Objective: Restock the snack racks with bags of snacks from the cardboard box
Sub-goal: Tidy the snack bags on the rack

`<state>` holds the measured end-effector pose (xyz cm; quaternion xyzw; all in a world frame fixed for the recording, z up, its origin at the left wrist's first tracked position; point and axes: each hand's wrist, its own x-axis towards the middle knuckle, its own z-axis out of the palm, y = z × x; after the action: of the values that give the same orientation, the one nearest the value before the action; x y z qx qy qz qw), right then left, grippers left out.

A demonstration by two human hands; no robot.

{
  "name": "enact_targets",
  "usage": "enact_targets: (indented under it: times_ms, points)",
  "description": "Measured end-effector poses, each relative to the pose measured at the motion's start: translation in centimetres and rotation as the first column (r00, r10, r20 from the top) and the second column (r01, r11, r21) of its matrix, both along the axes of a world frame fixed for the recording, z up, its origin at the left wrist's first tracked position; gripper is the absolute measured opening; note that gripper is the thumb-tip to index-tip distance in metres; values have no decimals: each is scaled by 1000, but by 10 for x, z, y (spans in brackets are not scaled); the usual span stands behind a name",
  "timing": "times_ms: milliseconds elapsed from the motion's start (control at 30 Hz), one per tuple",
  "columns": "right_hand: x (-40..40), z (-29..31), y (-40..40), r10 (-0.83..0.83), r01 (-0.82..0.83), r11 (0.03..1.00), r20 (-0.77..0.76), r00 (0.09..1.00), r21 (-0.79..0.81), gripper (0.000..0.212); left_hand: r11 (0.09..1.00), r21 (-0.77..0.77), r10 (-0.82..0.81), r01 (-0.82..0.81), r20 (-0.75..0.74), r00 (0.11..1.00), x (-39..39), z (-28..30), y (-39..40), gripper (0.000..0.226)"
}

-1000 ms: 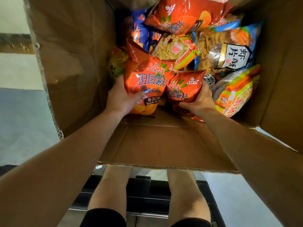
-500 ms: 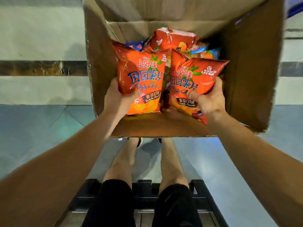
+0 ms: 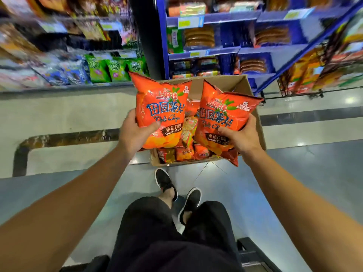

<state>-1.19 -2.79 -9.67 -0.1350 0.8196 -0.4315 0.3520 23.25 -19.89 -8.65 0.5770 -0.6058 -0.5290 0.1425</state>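
Above an open cardboard box [image 3: 242, 84] on the shop floor, two orange bags of tomato-flavour crisps are held up side by side, one in each bare hand. The left hand [image 3: 135, 134] is closed around the lower left edge of the left bag [image 3: 160, 110], thumb across its front. The right hand [image 3: 242, 135] is closed around the lower right edge of the right bag [image 3: 223, 119], thumb also on the front; this bag tilts a little to the right. Between and below the two bags, more snack packets [image 3: 184, 152] lie inside the box. Nearer the viewer are two legs in dark trousers and two black shoes [image 3: 166, 182] on a glossy grey floor [image 3: 294, 183]. Beyond the box stand blurred racks: green bags [image 3: 115, 69] on the left shelves, and blue shelves [image 3: 216, 50] with brown packaged goods on the right.
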Motion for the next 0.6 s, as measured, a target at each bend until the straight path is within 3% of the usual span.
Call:
enact_targets:
  times_ms: [367, 500, 600]
  points:
    - [72, 83, 50, 69, -63, 968, 18, 997, -243, 79, 979, -107, 168, -175, -71, 983, 108, 80, 63, 68]
    - [91, 115, 48, 141, -119, 932, 42, 989, -342, 70, 958, -120, 240, -262, -169, 956, 141, 109, 72, 40]
    - [104, 137, 35, 209, -181, 900, 29, 977, -398, 69, 932, -122, 304, -342, -257, 917, 166, 132, 72, 37]
